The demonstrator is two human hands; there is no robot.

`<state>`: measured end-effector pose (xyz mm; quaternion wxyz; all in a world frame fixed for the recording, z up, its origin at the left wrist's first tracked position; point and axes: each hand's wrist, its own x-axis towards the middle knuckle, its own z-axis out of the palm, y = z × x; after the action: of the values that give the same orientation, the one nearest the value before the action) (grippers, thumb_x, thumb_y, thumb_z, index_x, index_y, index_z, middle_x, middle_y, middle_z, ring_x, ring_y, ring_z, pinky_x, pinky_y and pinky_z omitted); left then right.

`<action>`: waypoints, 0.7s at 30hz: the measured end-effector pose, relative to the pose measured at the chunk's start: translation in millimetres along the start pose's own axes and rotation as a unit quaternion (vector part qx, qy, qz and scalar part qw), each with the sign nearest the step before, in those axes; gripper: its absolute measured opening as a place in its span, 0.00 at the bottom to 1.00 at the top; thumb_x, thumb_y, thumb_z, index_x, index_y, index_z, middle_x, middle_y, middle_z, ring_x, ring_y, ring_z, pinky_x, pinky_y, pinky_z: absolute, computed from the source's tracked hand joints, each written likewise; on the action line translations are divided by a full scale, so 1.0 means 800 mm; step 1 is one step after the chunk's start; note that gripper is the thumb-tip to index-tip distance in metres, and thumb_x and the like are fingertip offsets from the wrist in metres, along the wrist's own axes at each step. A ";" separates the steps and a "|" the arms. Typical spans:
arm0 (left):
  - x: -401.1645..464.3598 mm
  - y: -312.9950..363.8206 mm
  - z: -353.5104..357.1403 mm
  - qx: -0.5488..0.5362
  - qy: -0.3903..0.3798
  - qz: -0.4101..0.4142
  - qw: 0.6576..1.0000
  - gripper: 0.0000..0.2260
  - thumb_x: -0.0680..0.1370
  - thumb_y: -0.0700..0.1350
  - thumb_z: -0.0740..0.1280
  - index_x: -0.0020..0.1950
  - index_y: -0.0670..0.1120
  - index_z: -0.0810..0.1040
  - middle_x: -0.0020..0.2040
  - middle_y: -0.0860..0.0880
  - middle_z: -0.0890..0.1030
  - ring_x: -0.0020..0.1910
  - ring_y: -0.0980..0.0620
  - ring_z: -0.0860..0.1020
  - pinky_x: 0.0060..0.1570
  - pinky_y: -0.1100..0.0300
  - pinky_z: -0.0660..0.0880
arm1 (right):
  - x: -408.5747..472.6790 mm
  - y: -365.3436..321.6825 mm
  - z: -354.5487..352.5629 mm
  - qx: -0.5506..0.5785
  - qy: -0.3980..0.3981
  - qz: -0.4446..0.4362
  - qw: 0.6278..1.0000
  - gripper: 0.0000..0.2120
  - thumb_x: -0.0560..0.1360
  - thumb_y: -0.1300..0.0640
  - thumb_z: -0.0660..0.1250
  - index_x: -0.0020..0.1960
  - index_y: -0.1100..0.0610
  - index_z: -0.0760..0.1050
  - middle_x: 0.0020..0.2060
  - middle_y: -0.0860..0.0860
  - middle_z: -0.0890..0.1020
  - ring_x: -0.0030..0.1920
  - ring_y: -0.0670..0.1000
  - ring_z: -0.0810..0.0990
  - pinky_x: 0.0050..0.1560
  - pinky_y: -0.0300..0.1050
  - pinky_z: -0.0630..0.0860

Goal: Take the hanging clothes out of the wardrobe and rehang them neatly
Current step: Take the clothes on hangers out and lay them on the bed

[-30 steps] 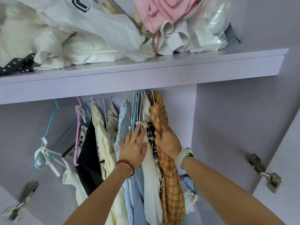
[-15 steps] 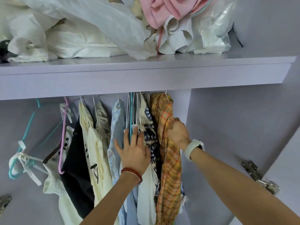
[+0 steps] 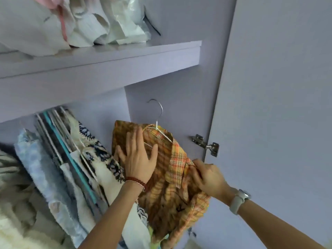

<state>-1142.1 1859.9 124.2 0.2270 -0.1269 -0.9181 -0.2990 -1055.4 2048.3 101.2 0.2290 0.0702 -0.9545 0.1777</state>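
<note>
Off the rail since half a second ago, the orange plaid shirt [image 3: 172,177] now sits in front of the wardrobe's right side panel [image 3: 172,105] on its white hanger [image 3: 158,123], the metal hook free in the air and clear of the other garments. Both hands have dropped lower and to the right with it, and the camera has swung right, so the open door [image 3: 278,105] and its hinge [image 3: 205,145] fill more of the view.

The left hand [image 3: 137,159] lies flat on the shirt's upper left part, fingers [image 3: 128,141] spread wide and pressing the cloth, not curled round anything. A red bead bracelet [image 3: 137,182] circles that wrist. The right hand [image 3: 209,178] has its fingers closed narrowly on a fold of the shirt at the right shoulder, pinching the fabric. A pale watch [image 3: 239,198] sits on that wrist.

To the left, the remaining clothes [image 3: 71,168] hang packed together and tilted, among them a light blue piece [image 3: 38,168], a teal hanger [image 3: 71,162] and a white garment with a dark print [image 3: 97,153] just beside the plaid shirt. Above, the shelf [image 3: 107,63] carries a heap of white cloth [image 3: 80,24] and a plastic bag [image 3: 129,17].
</note>
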 end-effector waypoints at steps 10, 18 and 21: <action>-0.096 0.134 0.096 -0.208 -0.240 0.337 0.886 0.19 0.76 0.51 0.57 0.43 0.38 0.81 0.40 0.47 0.74 0.35 0.46 0.76 0.42 0.46 0.75 | -0.288 0.045 -0.125 -0.122 -0.032 0.216 0.968 0.04 0.69 0.58 0.65 0.40 0.59 0.76 0.22 0.50 0.75 0.21 0.54 0.73 0.21 0.39 0.67; -0.284 0.281 0.156 -0.274 -0.453 0.440 0.726 0.08 0.78 0.44 0.63 0.46 0.43 0.79 0.41 0.54 0.75 0.44 0.50 0.76 0.45 0.54 0.74 | -0.521 -0.008 -0.200 -0.210 0.005 0.433 0.877 0.07 0.73 0.57 0.62 0.44 0.59 0.78 0.29 0.52 0.79 0.27 0.55 0.77 0.27 0.41 0.69; -0.350 0.334 0.145 -0.328 -0.474 0.442 0.687 0.05 0.78 0.42 0.63 0.42 0.45 0.76 0.32 0.53 0.74 0.34 0.57 0.74 0.36 0.63 0.71 | -0.582 -0.041 -0.220 -0.195 0.038 0.517 0.833 0.08 0.75 0.58 0.61 0.45 0.60 0.77 0.34 0.53 0.81 0.34 0.57 0.79 0.32 0.46 0.72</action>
<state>-841.1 2113.8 34.6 -0.1891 -0.7097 -0.5839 -0.3458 -563.6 2107.6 42.3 0.1484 -0.4862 -0.8571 0.0828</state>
